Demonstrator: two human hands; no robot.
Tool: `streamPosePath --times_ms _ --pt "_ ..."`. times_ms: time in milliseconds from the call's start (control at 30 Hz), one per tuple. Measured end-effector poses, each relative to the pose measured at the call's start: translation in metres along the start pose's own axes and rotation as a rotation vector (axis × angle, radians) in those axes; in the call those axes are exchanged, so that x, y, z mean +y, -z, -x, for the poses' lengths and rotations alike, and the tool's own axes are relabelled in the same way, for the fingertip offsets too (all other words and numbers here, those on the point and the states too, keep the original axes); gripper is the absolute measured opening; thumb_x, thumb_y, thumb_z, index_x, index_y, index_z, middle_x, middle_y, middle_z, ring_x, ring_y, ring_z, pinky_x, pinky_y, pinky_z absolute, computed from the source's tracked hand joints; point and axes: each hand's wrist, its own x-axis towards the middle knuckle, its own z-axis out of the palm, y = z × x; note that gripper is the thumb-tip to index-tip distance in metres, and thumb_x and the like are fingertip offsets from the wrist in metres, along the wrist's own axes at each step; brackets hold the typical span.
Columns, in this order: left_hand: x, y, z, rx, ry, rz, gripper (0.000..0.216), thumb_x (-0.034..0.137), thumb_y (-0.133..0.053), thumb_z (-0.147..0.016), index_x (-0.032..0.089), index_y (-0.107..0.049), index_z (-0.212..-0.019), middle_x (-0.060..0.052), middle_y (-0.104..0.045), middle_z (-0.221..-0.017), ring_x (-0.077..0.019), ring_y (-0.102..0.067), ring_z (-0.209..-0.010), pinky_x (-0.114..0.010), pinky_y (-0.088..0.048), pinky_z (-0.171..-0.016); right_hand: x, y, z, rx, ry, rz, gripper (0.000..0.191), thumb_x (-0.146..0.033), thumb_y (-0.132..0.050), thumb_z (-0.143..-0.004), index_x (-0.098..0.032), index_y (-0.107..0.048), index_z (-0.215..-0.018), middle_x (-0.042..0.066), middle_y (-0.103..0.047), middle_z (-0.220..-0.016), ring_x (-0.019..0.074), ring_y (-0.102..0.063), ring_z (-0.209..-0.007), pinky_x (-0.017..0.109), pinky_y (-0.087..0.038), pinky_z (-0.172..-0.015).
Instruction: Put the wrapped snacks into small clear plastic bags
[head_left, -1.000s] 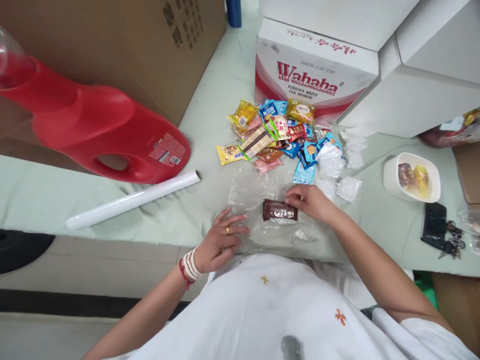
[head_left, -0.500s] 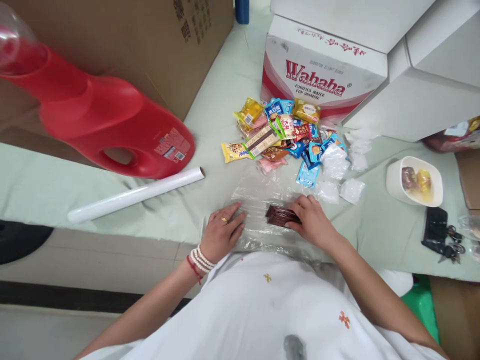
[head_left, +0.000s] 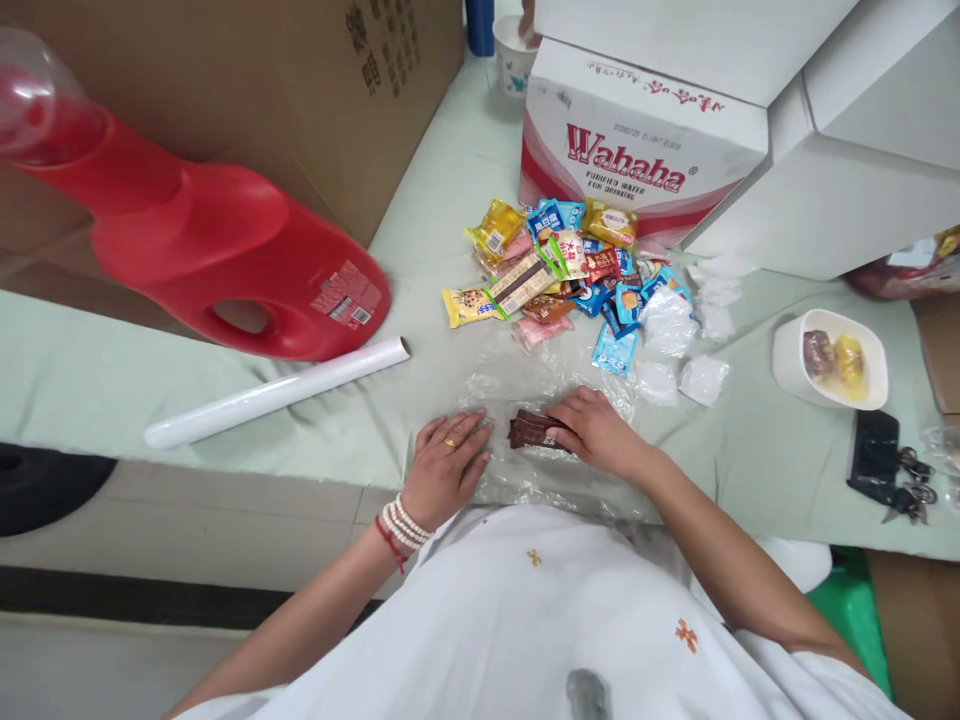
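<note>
On the clear plastic sheet (head_left: 499, 375), near the person's edge of the surface (head_left: 750, 450), sit the brown packets (head_left: 529, 430), bunched together. Right hand (head_left: 596, 430) grips their right end, thumb against fingers. Left hand (head_left: 446, 465) is open, palm down, fingers extended over the sheet's left edge, holding nothing up; whether it presses, can't tell.

Progress, judging by layout: packets are gathered and on the sheet; sheet lies spread, wrinkled, not folded over them, so handling looks partway. Loose and untouched: mixed pile of wrapped snacks (head_left: 525, 285) just beyond the sheet. Pale clear-wrapped packets (head_left: 705, 380) lie right of it, contents unclear.

Farther out: white bowl (head_left: 787, 375) with two wrapped pieces at right, white tube (head_left: 277, 392) and red bottle (head_left: 225, 230) at left, Wahaha carton (head_left: 637, 150) behind the pile.
</note>
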Motion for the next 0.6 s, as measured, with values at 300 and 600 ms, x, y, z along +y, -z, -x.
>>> streamPosePath --times_ms 300,600 --pt "-0.004 0.000 0.002 0.071 -0.038 0.012 0.035 0.025 -0.056 -0.099 0.023 -0.065 -0.133 -0.011 -0.068 -0.141 -0.0274 -0.063 -0.127 -0.051 -0.043 -0.112 0.003 -0.010 0.008 0.112 0.052 0.065 0.057 -0.045 -0.066 -0.098 -0.016 -0.058 -0.146 0.017 -0.059 -0.144 0.0331 -0.046 -0.128 0.051 -0.039 -0.109" --pt "-0.003 -0.001 0.000 0.054 -0.024 -0.005 0.033 0.026 -0.056 -0.100 0.024 -0.067 -0.131 -0.011 -0.069 -0.139 -0.0284 -0.064 -0.127 -0.051 -0.044 -0.111 -0.020 -0.021 -0.003 0.125 0.029 0.190 0.041 -0.033 -0.071 -0.096 -0.021 -0.067 -0.136 0.012 -0.065 -0.138 0.0321 -0.047 -0.125 0.048 -0.037 -0.104"
